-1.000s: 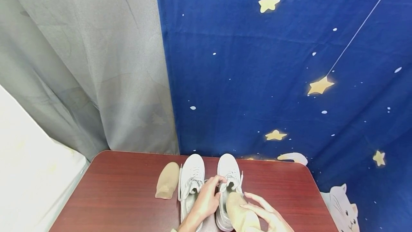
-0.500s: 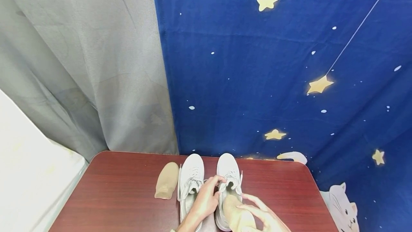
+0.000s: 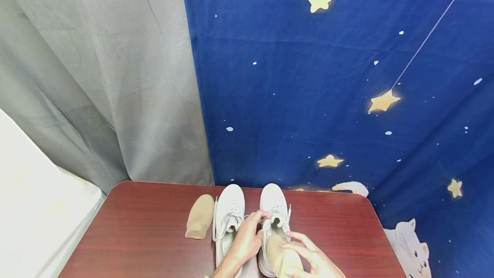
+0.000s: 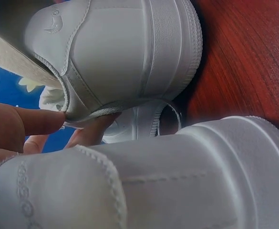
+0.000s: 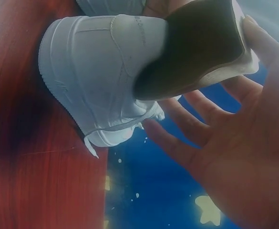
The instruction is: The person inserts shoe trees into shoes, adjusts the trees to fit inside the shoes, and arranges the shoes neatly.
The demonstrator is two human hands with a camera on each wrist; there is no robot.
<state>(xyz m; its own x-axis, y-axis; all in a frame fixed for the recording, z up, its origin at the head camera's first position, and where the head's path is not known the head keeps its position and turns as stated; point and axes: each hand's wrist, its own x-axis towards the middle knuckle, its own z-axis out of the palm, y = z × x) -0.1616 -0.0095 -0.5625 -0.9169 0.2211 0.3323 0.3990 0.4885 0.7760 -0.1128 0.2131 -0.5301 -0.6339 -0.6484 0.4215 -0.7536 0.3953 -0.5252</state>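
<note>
Two white sneakers stand side by side on the red-brown table (image 3: pixel 146 231), toes pointing away. My left hand (image 3: pixel 247 237) pinches the opening of the right sneaker (image 3: pixel 273 203) and holds it wide; its fingers (image 4: pixel 20 121) show at the collar of that shoe (image 4: pixel 125 52). My right hand (image 3: pixel 312 258) grips a tan insole (image 3: pixel 278 250) whose front end is inside that shoe. In the right wrist view the insole's dark underside (image 5: pixel 196 47) sticks out over the heel (image 5: pixel 91 71), with my thumb (image 5: pixel 268 52) on its edge. The left sneaker (image 3: pixel 229 222) lies under my left wrist.
A second tan insole (image 3: pixel 200 216) lies flat on the table just left of the left sneaker. A grey curtain (image 3: pixel 96 76) and a blue starry cloth (image 3: pixel 328 76) hang behind the table. A white surface (image 3: pixel 34 209) adjoins the table's left side.
My right hand has moved forward and left, sliding the insole deeper into the right sneaker. The left hand and both shoes stay where they were.
</note>
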